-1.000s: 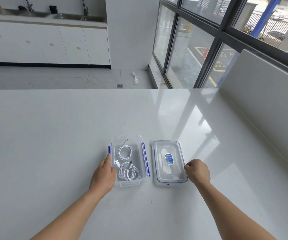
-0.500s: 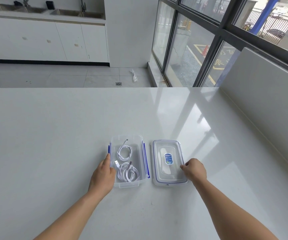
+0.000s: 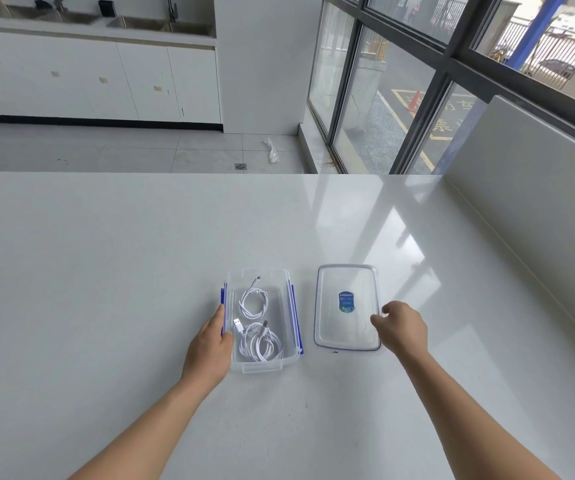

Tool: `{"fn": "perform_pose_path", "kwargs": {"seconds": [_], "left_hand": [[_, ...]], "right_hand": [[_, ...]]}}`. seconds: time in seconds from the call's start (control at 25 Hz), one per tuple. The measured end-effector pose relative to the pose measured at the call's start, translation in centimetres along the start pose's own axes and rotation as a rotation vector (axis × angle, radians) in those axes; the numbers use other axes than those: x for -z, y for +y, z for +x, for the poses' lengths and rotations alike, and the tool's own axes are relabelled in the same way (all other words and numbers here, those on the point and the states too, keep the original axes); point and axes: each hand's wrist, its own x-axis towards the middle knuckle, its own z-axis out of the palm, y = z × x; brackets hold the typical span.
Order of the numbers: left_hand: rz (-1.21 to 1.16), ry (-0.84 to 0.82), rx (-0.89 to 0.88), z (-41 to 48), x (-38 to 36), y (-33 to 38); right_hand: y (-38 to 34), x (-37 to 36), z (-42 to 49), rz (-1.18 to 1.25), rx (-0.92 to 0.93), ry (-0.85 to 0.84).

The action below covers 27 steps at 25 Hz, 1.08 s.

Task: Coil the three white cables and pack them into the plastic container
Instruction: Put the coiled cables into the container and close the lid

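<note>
A clear plastic container (image 3: pixel 280 282) with blue side clips stands on the white table. Inside it lie white coiled cables: one small coil (image 3: pixel 254 303) toward the far end, and a larger bundle (image 3: pixel 261 344) at the near end with a USB plug showing. My left hand (image 3: pixel 209 348) rests against the container's left wall, thumb by the blue clip. The clear lid (image 3: pixel 346 337) with a blue sticker lies flat to the right of the container. My right hand (image 3: pixel 400 327) grips the lid's right edge, fingers curled over the rim.
The white table (image 3: pixel 106 271) stretches wide on all sides. A low white wall (image 3: pixel 528 188) runs along its right edge. Beyond the far edge are floor, white cabinets with sinks, and large windows.
My right hand has moved from beside the lid onto its right edge and closed on it. The lid's right side looks slightly raised. My left hand stays on the container.
</note>
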Motion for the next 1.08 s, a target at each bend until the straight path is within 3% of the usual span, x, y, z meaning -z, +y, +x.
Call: {"fn": "perform_pose_path", "kwargs": {"seconds": [0.12,0.36,0.48,0.68,0.84,1.08], "left_hand": [[-0.095,-0.016,0.005,0.0,0.3,-0.3],[-0.353,-0.049,0.054,-0.1,0.4,-0.5],[-0.621,-0.071,0.126,-0.1,0.3,-0.9],[-0.848,-0.066,0.272,-0.2,0.9,-0.6],[-0.869,-0.073,0.326,0.3,0.6,-1.2],[-0.856,-0.088,0.270,0.5,0.3,-1.5]], "right_hand": [[-0.7,1.7,-0.4,0.198,-0.033,0.044],[-4.7,0.3,-3.0,0.506,0.082,-0.173],[-7.4,-2.0,-4.9,0.430,0.160,-0.256],[-9.2,-3.9,-6.1,0.234,0.240,-0.247],[-10.7,-4.3,-6.8,0.103,0.332,-0.186],[-10.9,-4.6,-6.9,0.006,0.352,-0.152]]}}
